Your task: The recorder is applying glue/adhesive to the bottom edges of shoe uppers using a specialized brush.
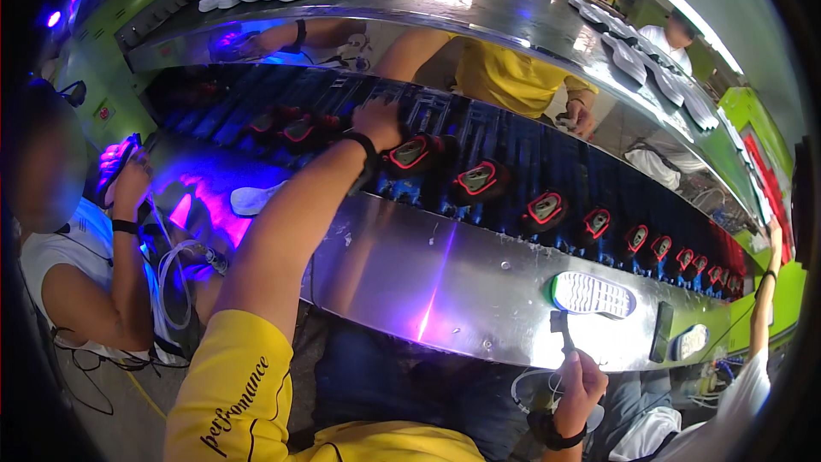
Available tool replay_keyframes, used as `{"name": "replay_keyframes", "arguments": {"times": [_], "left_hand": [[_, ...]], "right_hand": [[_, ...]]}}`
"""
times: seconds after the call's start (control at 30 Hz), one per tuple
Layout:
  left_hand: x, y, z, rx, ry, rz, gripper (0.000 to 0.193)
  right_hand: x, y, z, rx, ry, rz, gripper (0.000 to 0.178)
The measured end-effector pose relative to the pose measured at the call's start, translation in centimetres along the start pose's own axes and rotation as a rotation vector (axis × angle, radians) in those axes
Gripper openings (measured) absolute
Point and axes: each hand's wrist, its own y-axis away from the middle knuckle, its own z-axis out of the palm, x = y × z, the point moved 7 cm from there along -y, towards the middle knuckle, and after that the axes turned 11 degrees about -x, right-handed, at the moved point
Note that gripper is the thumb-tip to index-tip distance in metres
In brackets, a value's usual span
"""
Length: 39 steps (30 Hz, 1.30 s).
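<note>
While the left hand (380, 122) reached over the conveyor (547, 152), grip impossible to tell, the right hand (581, 381) grasped a black brush (565, 335) at the conveyor's near side | nearest red-collared shoe (409, 153) stood on conveyor | step seemed shoe handling; next move called for sure left grip | yellow sleeve (231, 385) bore black lettering

We see a bright yellow shirt (393, 447) on the near side of the steel ledge (393, 265). Its left sleeve (227, 351) is short and bears dark slanted script lettering (235, 406); beside the lettering we notice one thin dark line. Behind the bare left hand (379, 124), beyond the ledge's far edge, we find a black wristband (369, 156). Behind the bare right hand (583, 383), on the ledge's near side, we find a second black band (562, 440), having a wider dark part.
</note>
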Motion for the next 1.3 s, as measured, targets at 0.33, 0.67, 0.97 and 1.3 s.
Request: {"name": "replay_keyframes", "arguments": {"times": [0.33,0.67,0.97,1.3], "left_hand": [[-5.4,3.8,-1.5,0.099,0.366,-0.023,0.049],[9.7,24.5,-5.0,0.016,0.529,0.344,0.061],[17.4,30.5,-1.2,-0.249,0.303,0.272,0.069],[21.8,41.6,0.7,-0.438,0.539,0.637,0.069]], "right_hand": [[-1.1,0.7,0.4,0.025,-0.002,-0.047,0.02],[2.1,3.0,-2.1,0.02,-0.076,-0.035,0.021],[1.7,3.0,-0.5,-0.02,-0.164,-0.038,0.024],[1.2,3.7,0.7,-0.05,-0.154,-0.029,0.024]]}}
